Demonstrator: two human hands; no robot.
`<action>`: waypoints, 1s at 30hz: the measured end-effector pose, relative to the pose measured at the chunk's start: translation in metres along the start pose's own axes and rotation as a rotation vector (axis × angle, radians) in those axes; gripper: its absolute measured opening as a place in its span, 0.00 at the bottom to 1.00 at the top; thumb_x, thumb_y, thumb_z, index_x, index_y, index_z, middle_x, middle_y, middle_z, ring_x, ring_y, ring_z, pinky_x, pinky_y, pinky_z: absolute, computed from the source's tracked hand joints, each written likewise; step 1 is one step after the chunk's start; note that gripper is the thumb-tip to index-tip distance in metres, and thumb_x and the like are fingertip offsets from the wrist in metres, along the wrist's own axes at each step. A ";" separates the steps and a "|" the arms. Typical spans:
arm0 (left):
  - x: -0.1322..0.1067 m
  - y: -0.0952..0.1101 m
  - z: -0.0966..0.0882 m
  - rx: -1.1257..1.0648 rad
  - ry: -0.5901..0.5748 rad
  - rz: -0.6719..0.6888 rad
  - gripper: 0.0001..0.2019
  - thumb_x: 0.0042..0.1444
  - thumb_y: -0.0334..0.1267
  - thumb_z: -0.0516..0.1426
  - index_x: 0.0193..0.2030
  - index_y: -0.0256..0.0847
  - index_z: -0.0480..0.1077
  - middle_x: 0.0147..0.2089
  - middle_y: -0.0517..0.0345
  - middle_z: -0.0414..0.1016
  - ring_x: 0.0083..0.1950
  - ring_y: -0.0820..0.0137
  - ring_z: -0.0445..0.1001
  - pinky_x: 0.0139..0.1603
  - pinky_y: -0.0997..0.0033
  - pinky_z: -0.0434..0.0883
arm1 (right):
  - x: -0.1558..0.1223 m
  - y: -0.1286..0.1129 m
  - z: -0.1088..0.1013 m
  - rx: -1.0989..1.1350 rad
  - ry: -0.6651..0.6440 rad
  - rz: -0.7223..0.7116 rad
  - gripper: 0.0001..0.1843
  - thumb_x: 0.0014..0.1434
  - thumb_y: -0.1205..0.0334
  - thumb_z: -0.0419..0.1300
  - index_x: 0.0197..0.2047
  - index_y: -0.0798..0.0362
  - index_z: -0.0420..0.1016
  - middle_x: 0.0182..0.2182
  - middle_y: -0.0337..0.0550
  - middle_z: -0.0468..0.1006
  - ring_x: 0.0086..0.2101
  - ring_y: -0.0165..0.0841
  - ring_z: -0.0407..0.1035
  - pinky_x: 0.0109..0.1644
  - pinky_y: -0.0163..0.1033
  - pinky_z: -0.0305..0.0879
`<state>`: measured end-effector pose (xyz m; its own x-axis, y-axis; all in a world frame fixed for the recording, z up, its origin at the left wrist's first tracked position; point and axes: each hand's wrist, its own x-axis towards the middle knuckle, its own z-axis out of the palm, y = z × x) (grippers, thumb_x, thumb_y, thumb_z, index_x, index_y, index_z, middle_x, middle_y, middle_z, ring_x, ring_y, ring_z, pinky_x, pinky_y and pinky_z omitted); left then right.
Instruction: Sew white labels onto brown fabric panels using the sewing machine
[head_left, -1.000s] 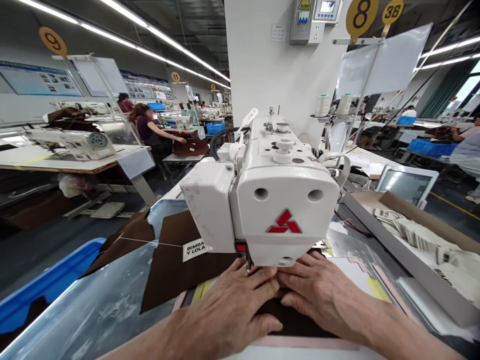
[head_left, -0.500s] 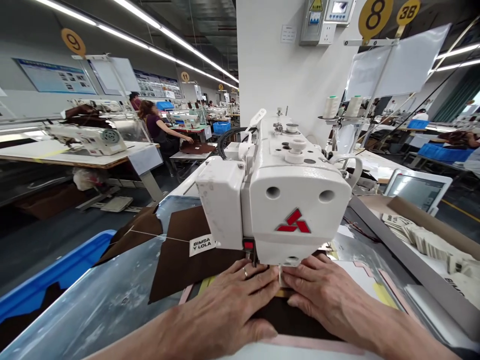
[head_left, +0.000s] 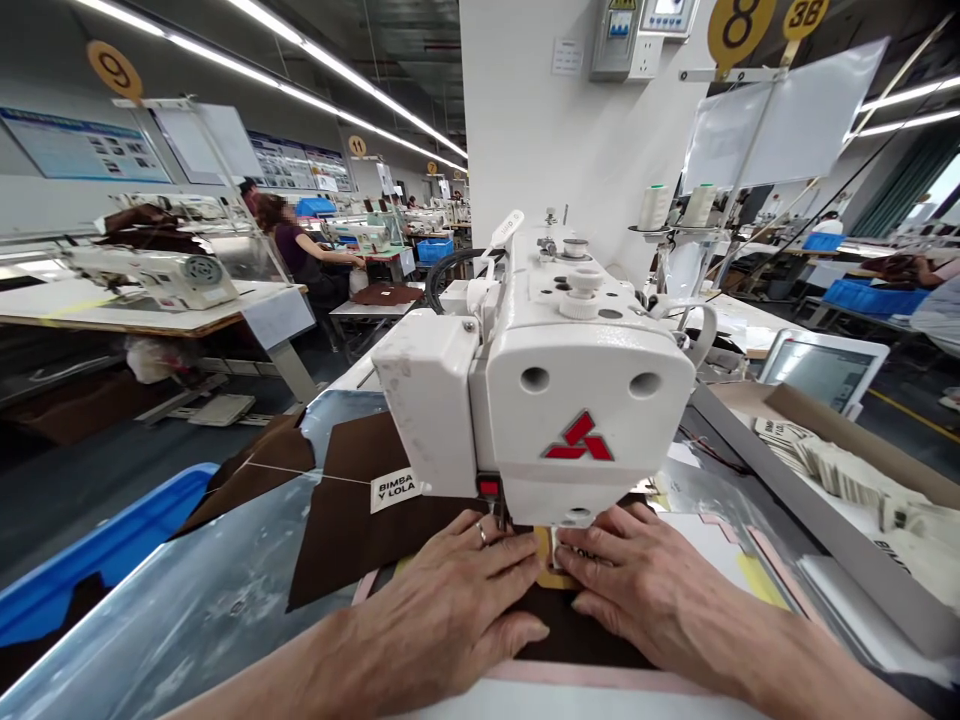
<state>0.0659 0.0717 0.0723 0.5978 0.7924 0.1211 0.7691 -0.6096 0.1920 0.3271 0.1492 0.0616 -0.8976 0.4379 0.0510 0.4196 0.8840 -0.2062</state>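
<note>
My left hand (head_left: pixel 457 595) lies palm down with fingers stretched forward, a ring on one finger, just before the white sewing machine head (head_left: pixel 585 380). Its fingertips press near the needle area, which the head and fingers partly hide. Opposite it, my right hand (head_left: pixel 660 575) rests flat, fingertips on a white printed label (head_left: pixel 589 553). Under both hands lies a dark brown fabric piece (head_left: pixel 559 622), and a yellow guide edge (head_left: pixel 553 580) shows between the fingers. Left of the machine, another brown piece (head_left: pixel 330 545) carries a stitched "BIMBA Y LOLA" label (head_left: pixel 395 488).
A blue bin (head_left: pixel 120 555) with dark cloth stands at the left table edge. To the right, a cardboard box (head_left: pixel 892 450) holds stacked labels, beside a tablet screen (head_left: pixel 821 375). Farther back left, a person (head_left: pixel 300 240) sits at another workstation.
More of the label and the yellow edge now shows between my hands, and my fingertips are slightly farther apart. The camera view has shifted a little.
</note>
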 end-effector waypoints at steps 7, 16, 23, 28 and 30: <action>0.000 -0.002 0.008 0.060 -0.059 0.037 0.28 0.69 0.43 0.63 0.72 0.42 0.65 0.74 0.52 0.66 0.71 0.48 0.70 0.70 0.43 0.69 | -0.001 -0.001 -0.001 -0.017 0.009 -0.009 0.14 0.76 0.53 0.56 0.61 0.44 0.74 0.60 0.41 0.78 0.53 0.43 0.68 0.56 0.51 0.65; 0.010 -0.002 0.008 -0.013 -0.046 -0.015 0.27 0.70 0.49 0.63 0.72 0.47 0.67 0.72 0.52 0.69 0.70 0.49 0.71 0.73 0.41 0.65 | -0.003 0.002 0.002 0.016 0.077 -0.008 0.15 0.75 0.50 0.58 0.60 0.43 0.75 0.59 0.43 0.77 0.53 0.44 0.69 0.57 0.52 0.64; 0.004 -0.006 0.010 0.020 -0.102 -0.008 0.28 0.70 0.48 0.62 0.74 0.48 0.64 0.75 0.53 0.64 0.72 0.46 0.68 0.72 0.38 0.65 | -0.003 0.007 -0.002 0.070 0.024 -0.018 0.17 0.77 0.50 0.54 0.64 0.43 0.72 0.61 0.41 0.77 0.53 0.42 0.69 0.57 0.52 0.63; 0.007 -0.005 0.006 -0.001 -0.129 0.031 0.30 0.70 0.49 0.63 0.74 0.45 0.63 0.75 0.52 0.64 0.73 0.48 0.66 0.74 0.40 0.63 | -0.003 0.004 0.001 0.043 0.005 0.001 0.18 0.77 0.50 0.54 0.65 0.42 0.71 0.63 0.38 0.76 0.54 0.42 0.68 0.56 0.54 0.62; 0.012 -0.001 0.001 -0.012 -0.161 0.026 0.29 0.69 0.48 0.64 0.72 0.44 0.65 0.74 0.52 0.66 0.71 0.48 0.69 0.74 0.38 0.63 | -0.003 0.003 0.000 0.051 0.007 0.001 0.18 0.77 0.50 0.55 0.65 0.43 0.71 0.62 0.38 0.77 0.54 0.42 0.68 0.56 0.53 0.62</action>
<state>0.0727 0.0814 0.0726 0.6466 0.7622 -0.0310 0.7509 -0.6287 0.2023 0.3307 0.1510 0.0605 -0.8959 0.4404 0.0579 0.4132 0.8741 -0.2554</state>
